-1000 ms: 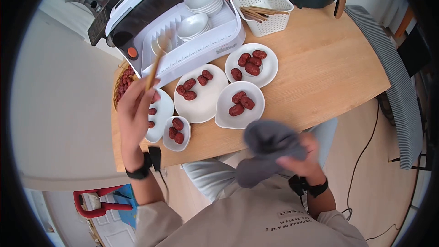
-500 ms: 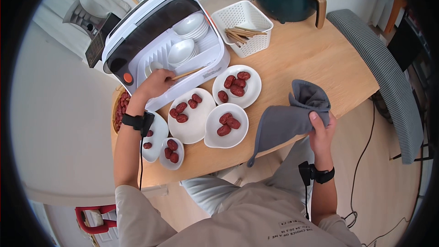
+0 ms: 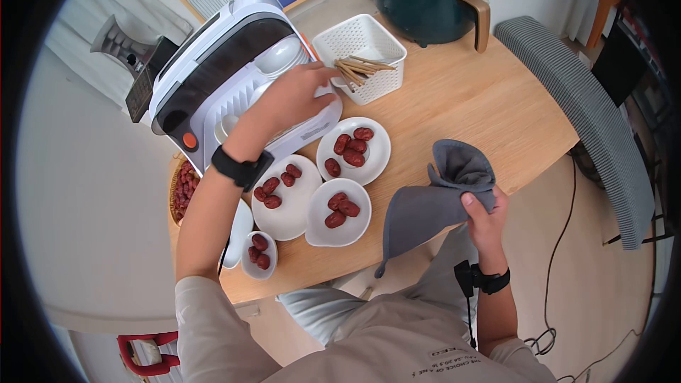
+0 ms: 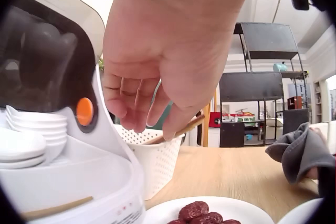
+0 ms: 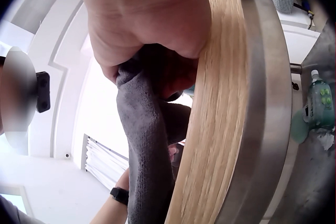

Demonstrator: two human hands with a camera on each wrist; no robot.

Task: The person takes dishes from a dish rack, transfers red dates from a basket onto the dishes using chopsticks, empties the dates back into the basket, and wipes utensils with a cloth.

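My left hand [image 3: 301, 92] reaches past the front of the white dish box [image 3: 245, 14] to the perforated white basket [image 3: 386, 85]. Its fingers are loosely bent at the near rim, beside several wooden chopsticks [image 3: 365, 67] lying in the basket. In the left wrist view the thumb overlaps one chopstick [image 4: 190, 125]. Another chopstick [image 4: 60, 208] lies along the front compartment of the box. Over the table's near edge, my right hand [image 3: 486, 220] grips a folded grey cloth [image 3: 425, 213], thumb on top; the cloth [image 5: 144, 145] hangs down in the right wrist view.
Red dates sit on a round plate [image 3: 379, 163], a larger plate [image 3: 301, 202], a spouted bowl [image 3: 358, 230] and a small bowl [image 3: 259, 269]. White bowls [image 3: 280, 53] are stacked in the box. A dark green air fryer [image 3: 425, 7] stands behind the basket.
My left hand carried a chopstick to the box, left it in the front compartment, then moved right to the basket. My right hand brought the cloth up and spread it by the table edge.
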